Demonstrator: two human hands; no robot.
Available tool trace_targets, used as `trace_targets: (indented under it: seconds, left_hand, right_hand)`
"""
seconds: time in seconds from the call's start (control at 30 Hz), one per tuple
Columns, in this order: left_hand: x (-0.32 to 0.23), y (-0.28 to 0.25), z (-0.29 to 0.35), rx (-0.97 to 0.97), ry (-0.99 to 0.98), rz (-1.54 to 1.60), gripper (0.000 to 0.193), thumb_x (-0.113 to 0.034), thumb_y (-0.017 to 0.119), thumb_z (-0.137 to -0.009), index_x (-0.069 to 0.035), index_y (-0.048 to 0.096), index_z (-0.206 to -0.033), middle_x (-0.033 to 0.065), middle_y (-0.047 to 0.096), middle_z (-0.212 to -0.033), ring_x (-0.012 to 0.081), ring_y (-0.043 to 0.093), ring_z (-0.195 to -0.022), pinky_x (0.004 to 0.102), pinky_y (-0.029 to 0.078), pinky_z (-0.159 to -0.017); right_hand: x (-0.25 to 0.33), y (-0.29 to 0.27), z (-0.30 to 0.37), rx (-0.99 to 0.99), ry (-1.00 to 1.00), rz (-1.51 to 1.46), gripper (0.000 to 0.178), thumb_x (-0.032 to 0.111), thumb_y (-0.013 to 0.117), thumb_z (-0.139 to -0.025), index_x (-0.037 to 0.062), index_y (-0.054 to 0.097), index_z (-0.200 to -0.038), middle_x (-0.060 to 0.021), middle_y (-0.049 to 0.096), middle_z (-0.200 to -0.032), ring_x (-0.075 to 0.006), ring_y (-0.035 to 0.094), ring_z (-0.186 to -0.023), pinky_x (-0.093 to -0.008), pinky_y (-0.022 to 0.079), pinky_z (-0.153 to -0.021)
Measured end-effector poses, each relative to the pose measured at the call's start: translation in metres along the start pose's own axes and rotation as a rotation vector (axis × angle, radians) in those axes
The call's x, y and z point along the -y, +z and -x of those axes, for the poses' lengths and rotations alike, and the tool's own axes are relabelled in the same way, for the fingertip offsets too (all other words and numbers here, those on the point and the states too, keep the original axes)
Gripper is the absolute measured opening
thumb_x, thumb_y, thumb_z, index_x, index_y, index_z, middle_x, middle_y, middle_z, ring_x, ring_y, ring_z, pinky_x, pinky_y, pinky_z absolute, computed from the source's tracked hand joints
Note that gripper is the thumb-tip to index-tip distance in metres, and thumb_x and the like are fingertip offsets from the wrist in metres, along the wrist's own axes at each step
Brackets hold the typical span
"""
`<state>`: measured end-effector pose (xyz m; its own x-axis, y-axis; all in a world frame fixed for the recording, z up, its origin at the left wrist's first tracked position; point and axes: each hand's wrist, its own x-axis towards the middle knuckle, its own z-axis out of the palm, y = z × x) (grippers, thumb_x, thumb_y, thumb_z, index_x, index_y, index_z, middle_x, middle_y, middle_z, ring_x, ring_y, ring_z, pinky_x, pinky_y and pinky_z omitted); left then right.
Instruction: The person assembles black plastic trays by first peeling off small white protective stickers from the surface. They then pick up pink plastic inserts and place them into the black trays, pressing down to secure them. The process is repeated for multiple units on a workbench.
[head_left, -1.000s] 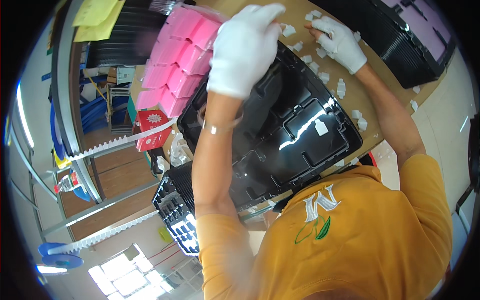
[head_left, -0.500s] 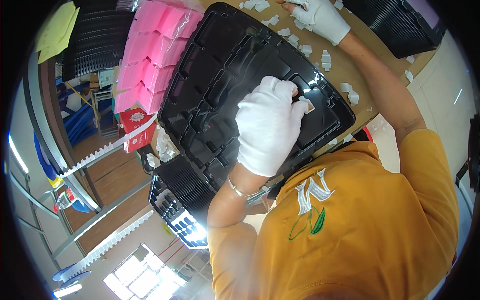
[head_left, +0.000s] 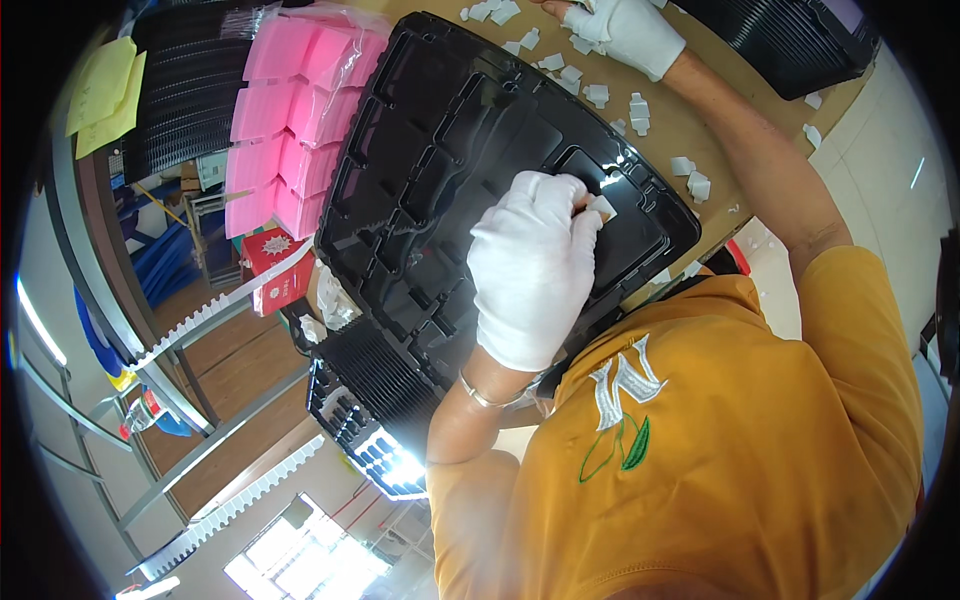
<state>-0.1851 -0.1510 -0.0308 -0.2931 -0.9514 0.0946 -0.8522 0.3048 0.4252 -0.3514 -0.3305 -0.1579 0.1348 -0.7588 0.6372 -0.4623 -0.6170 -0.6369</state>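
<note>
A large black plastic tray (head_left: 430,180) with moulded recesses lies tilted across the work surface. My left hand (head_left: 535,265), in a white glove with bare fingertips, is over the tray's near right part. Its thumb and fingers pinch a small white folded piece (head_left: 601,207) beside a rectangular recess. My right hand (head_left: 625,38), gloved the same way, reaches to the far edge of the table, among scattered small white pieces (head_left: 597,95). Its fingers stretch leftward and are partly cut off by the picture's top edge; I see nothing held in them.
Stacked pink trays (head_left: 300,120) in clear wrap stand left of the black tray, with a red box (head_left: 275,270) below. Stacks of black trays (head_left: 380,370) sit at the lower left and far right (head_left: 790,45). A metal rack (head_left: 110,290) stands at left.
The whole view has shifted slightly. The white piece in my left hand now sits more tilted, closer in between thumb and finger. My right hand stays at the far edge.
</note>
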Motion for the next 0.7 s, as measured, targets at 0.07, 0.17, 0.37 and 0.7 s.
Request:
trace_targets:
  seconds: [0.07,0.17,0.37,0.7]
  left_hand:
    - [-0.0015,0.0001,0.0013,0.013,0.009,-0.035,0.007,-0.006,0.072,-0.078,-0.005,0.068,-0.084,0.0103,0.065,-0.084,0.0258,0.065,-0.068,0.033,0.051,-0.062]
    - [-0.0005,-0.0002,0.0025,0.005,0.034,-0.022,0.007,-0.005,0.071,-0.079,-0.004,0.068,-0.085,0.0105,0.065,-0.085,0.0259,0.065,-0.068,0.0328,0.052,-0.062]
    - [0.0015,0.0,-0.0023,0.031,-0.03,0.051,0.006,-0.003,0.066,-0.08,-0.005,0.068,-0.085,0.0107,0.065,-0.085,0.0287,0.064,-0.068,0.0344,0.051,-0.062]
    - [0.0005,0.0086,-0.0024,0.018,0.071,-0.212,0.01,-0.002,0.06,-0.08,-0.007,0.064,-0.088,0.0103,0.064,-0.084,0.0313,0.064,-0.068,0.0391,0.052,-0.059]
  right_hand:
    - [-0.0007,0.0017,0.0008,0.001,0.023,-0.03,0.02,0.007,0.055,-0.079,0.0013,0.064,-0.096,-0.0198,0.059,-0.086,-0.04,0.059,-0.082,-0.0432,0.049,-0.075]
    - [0.0013,-0.0004,0.0012,-0.002,0.005,-0.008,0.02,0.006,0.054,-0.08,0.0013,0.065,-0.096,-0.0199,0.059,-0.086,-0.0399,0.059,-0.081,-0.0428,0.049,-0.074]
    - [0.0035,-0.0008,0.0019,-0.017,0.016,-0.033,0.018,0.006,0.055,-0.079,0.0011,0.064,-0.094,-0.02,0.059,-0.084,-0.0402,0.059,-0.081,-0.0434,0.049,-0.074]
    - [-0.0018,0.0013,0.0012,-0.018,-0.05,0.01,0.013,0.008,0.057,-0.079,0.0012,0.062,-0.089,-0.0196,0.058,-0.085,-0.0407,0.058,-0.081,-0.0449,0.048,-0.075]
